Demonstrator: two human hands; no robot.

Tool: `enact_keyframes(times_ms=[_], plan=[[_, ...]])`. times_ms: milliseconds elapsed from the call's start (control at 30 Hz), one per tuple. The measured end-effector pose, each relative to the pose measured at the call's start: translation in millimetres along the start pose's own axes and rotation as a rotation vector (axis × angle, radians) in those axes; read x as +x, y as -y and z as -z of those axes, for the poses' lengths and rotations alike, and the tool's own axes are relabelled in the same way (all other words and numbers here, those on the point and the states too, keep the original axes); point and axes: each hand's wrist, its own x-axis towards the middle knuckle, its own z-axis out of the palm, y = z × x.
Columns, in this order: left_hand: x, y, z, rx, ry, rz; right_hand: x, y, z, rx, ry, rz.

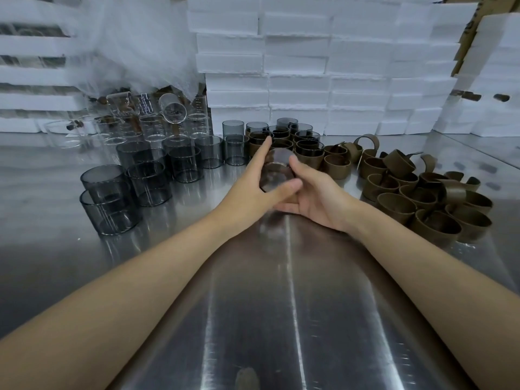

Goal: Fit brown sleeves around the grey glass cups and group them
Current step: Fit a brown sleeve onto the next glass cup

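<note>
A grey glass cup (277, 171) lies tilted on its side between my two hands, a little above the steel table (281, 291). My left hand (253, 184) grips it from the left, fingers along its side and thumb across the near end. My right hand (318, 198) cradles it palm-up from the right, with the thumb against its side. The cup is blurred and I see no sleeve on it. Bare grey cups (126, 192) stand to the left. Sleeved cups (284, 142) are grouped just behind my hands. Loose brown sleeves (416, 198) are heaped on the right.
Clear glass cups (157, 119) crowd the back left under white foam netting (135, 52). Stacked white foam boxes (295, 66) wall off the back and right. The sleeve heap reaches close to my right forearm.
</note>
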Motion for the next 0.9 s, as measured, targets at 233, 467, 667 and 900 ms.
enact_keyframes(times_ms=[233, 467, 667, 900], plan=[[-0.2, 3.0, -2.8, 0.13, -0.04, -0.084, 2.6, 2.4, 7.7, 0.145, 0.003, -0.162], [2.1, 3.2, -4.3, 0.063, -0.06, -0.097, 4.0, 2.6, 7.9, 0.165, 0.037, -0.209], [4.0, 5.2, -3.4, 0.051, -0.092, -0.122, 3.9, 1.7, 7.4, 0.162, 0.035, -0.227], [4.6, 5.9, -0.4, -0.057, -0.159, -0.085, 1.9, 1.5, 3.2, 0.17, 0.058, -0.249]])
